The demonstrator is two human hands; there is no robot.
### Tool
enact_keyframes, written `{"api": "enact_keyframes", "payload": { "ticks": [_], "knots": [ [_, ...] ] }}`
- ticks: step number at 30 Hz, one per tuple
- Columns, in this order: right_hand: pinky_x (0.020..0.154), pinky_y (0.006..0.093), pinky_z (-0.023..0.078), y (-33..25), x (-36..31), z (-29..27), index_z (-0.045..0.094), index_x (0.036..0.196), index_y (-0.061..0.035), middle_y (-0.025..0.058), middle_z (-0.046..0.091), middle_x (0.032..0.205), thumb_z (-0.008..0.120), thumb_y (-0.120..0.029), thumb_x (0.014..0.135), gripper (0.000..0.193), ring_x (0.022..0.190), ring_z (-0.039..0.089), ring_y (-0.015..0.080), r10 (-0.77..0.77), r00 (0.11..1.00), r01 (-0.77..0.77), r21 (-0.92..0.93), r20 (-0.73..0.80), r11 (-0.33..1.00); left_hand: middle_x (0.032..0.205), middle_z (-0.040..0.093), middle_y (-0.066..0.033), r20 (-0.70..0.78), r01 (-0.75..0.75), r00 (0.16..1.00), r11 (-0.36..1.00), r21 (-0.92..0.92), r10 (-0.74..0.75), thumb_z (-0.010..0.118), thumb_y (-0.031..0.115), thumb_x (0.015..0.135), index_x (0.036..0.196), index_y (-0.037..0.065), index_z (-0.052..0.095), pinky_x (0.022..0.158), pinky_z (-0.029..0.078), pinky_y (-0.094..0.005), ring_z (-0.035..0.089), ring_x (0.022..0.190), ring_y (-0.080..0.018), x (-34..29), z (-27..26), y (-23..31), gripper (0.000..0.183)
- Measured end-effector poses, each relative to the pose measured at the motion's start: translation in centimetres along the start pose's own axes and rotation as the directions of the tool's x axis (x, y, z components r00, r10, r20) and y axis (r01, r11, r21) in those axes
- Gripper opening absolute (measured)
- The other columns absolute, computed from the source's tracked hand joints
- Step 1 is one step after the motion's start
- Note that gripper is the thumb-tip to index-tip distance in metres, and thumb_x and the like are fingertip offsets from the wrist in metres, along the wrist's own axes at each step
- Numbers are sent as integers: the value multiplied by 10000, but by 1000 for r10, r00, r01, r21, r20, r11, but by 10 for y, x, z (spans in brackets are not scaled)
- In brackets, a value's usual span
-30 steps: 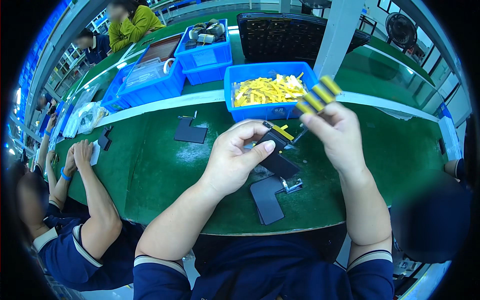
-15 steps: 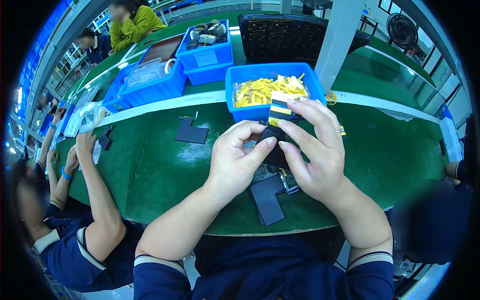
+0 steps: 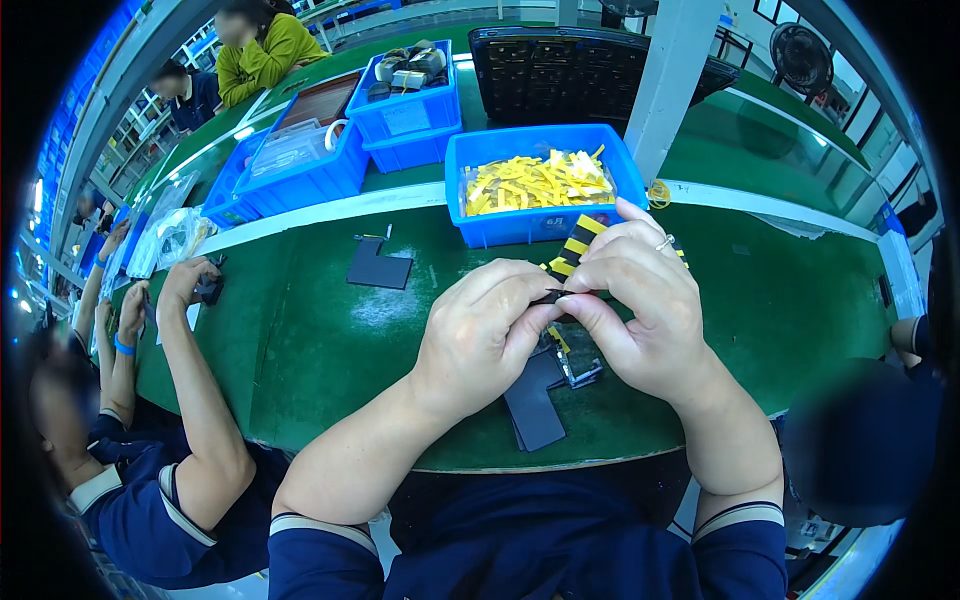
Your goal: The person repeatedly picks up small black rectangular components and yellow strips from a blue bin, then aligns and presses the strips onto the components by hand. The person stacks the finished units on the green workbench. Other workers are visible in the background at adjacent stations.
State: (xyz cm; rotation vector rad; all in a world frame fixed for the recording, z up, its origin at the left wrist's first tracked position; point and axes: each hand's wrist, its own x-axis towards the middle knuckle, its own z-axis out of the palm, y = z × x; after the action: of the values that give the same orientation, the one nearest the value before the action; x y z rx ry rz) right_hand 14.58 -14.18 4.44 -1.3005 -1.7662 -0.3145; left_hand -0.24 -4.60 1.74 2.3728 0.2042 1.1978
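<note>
My left hand (image 3: 487,325) and my right hand (image 3: 640,295) meet over the middle of the table, thumbs and index fingers pinched together on a thin black flat piece (image 3: 553,297). The piece is seen nearly edge-on, and the fingers hide most of it. A strip with black and yellow bands (image 3: 578,246) sticks out beyond the right fingers; how it is held is hidden. Just below the hands lie dark grey L-shaped flat packs (image 3: 536,405), overlapping, with a small metallic connector part (image 3: 580,371) at their upper right.
A blue bin (image 3: 545,232) holding yellow strips stands beyond my hands. Another L-shaped pack (image 3: 380,268) lies on the green table (image 3: 310,330) to the left. More blue bins (image 3: 310,185) are at the back left. A grey post (image 3: 672,90) rises behind. A co-worker's arm (image 3: 205,385) works at left.
The black piece has tipped from facing me to nearly edge-on. Both hands have drawn closer together, and the banded strip now slants to the upper right.
</note>
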Motion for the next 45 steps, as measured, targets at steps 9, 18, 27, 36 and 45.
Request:
{"api": "enact_keyframes", "payload": {
  "ticks": [9, 18, 27, 36, 45],
  "knots": [
    [866, 439, 434, 5, -4, 3, 613, 800, -28, 92, 574, 763, 719, -73, 658, 182, 768, 565, 256, -56, 997, 56, 3, -45, 998, 892, 626, -127, 10, 53, 999, 992, -113, -52, 694, 16, 742, 888, -5, 608, 615, 509, -287, 627, 752, -200, -3, 0, 0, 171],
    [768, 378, 463, 10, 1, 1, 640, 915, -27, 90, 593, 817, 731, -26, 646, 284, 767, 580, 253, -37, 962, -8, -163, -272, 987, 942, 569, -108, -41, 301, 935, 847, -438, -353, 664, 45, 800, 933, -50, 583, 636, 556, -258, 622, 803, -143, -5, 2, -2, 182],
    [652, 270, 479, 8, -2, 3, 688, 850, -14, 91, 627, 772, 704, -9, 705, 145, 702, 613, 188, 282, 936, -254, 153, -208, 955, 921, 591, -120, -78, 273, 949, 922, -275, -304, 676, 55, 785, 916, -37, 584, 636, 541, -259, 617, 790, -174, -6, 3, -3, 185],
    [615, 271, 468, 10, -5, 5, 684, 845, -6, 98, 629, 760, 654, -31, 764, 91, 694, 610, 186, 373, 918, -334, 243, -134, 911, 929, 553, -80, -19, 340, 931, 885, -317, -365, 659, 27, 804, 909, -45, 575, 650, 520, -214, 566, 810, -110, -4, 1, -1, 152],
    [616, 290, 452, 3, -3, 7, 608, 774, 9, 87, 595, 730, 620, -8, 744, 37, 675, 582, 182, 326, 932, -299, 172, -159, 938, 919, 559, -107, 15, 359, 920, 829, -428, -391, 663, 48, 801, 929, -67, 572, 605, 549, -238, 601, 774, -132, -7, 5, -7, 195]
  ]
}}
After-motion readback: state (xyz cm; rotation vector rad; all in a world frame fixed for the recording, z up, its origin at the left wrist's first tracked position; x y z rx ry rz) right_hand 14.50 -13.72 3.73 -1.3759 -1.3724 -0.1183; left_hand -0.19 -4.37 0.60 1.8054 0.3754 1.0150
